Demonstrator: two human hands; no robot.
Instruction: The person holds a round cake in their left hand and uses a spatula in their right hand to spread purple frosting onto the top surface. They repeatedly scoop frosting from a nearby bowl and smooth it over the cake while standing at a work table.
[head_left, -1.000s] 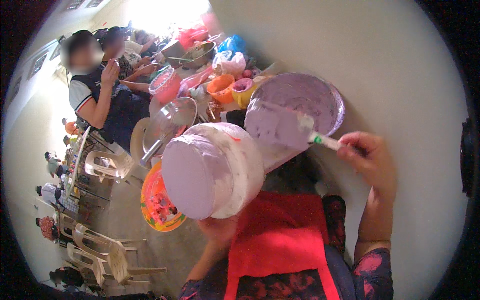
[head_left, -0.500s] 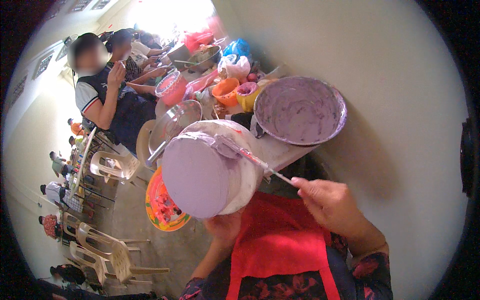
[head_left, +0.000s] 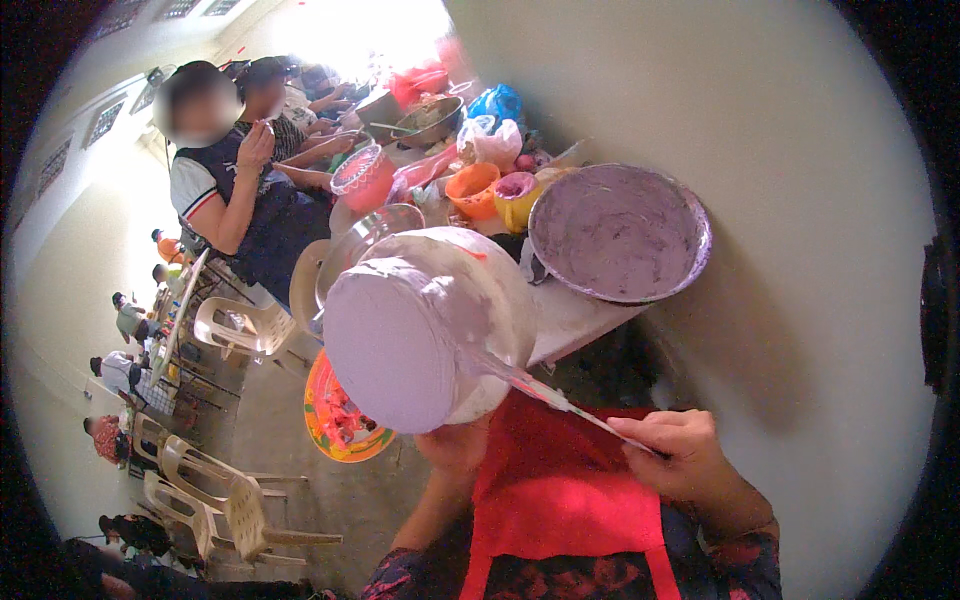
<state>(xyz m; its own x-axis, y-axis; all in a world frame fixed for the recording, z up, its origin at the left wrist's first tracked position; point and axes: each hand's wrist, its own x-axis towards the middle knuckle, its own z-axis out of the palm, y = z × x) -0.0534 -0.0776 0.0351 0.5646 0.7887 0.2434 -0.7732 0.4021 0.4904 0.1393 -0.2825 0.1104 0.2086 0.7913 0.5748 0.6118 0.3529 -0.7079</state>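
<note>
A round cake [head_left: 385,350] coated in lilac icing is tilted, its smooth top facing left. Behind it stands a broad, round, icing-smeared white board [head_left: 505,300]. My left hand [head_left: 455,450] holds the board from below, its fingertips hidden behind the cake and board. My right hand [head_left: 680,450] pinches the thin end of a long, icing-smeared spatula [head_left: 560,398]. The spatula's far end touches the lilac icing at the cake's lower right side. To the right of the board, a large bowl [head_left: 620,235] is coated inside with lilac icing.
An orange basin [head_left: 318,425] with red bits sits below left. Beyond the cake are a metal bowl [head_left: 375,232], an orange bowl [head_left: 473,190], a yellow cup [head_left: 515,200] and plastic bags. A co-worker [head_left: 260,215] sits beyond; chairs [head_left: 240,325] stand left, a wall [head_left: 790,200] right.
My right hand has moved down and slightly right. The spatula has slid from the cake's upper right side to its lower right side. My left hand still supports the board.
</note>
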